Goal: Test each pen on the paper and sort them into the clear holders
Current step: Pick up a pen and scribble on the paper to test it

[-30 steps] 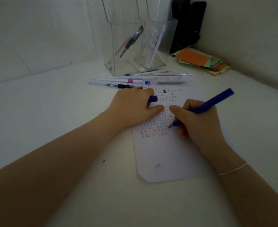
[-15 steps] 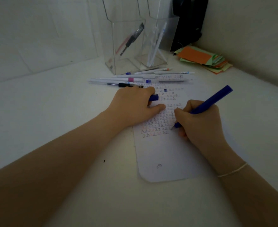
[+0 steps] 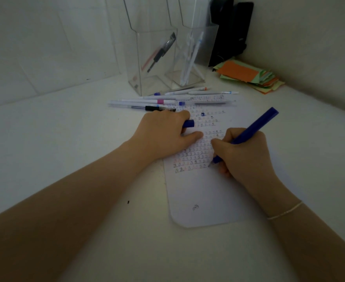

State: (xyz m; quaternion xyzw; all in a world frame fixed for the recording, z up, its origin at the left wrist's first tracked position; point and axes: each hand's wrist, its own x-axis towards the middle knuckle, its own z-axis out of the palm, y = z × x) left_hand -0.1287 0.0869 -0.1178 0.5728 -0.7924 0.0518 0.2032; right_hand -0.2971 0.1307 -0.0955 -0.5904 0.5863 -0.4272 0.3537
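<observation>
We see the paper (image 3: 200, 192) on the table (image 3: 66, 123), two clear holders (image 3: 153, 58) beyond. Our right hand (image 3: 242, 155) grips the blue pen (image 3: 255, 125), tip on the paper; our left hand (image 3: 163, 135) holds its cap (image 3: 189, 123).

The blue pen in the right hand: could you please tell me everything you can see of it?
The blue pen is a slim, matte, dark-blue stick that looks like plastic, uncapped, with a flat back end. It slants, back end up and away to the right, its fine tip down on the paper at the end of a row of small marks. The right hand grips its lower barrel in a writing hold, hiding the middle. The left hand holds what looks like its blue cap.
</observation>
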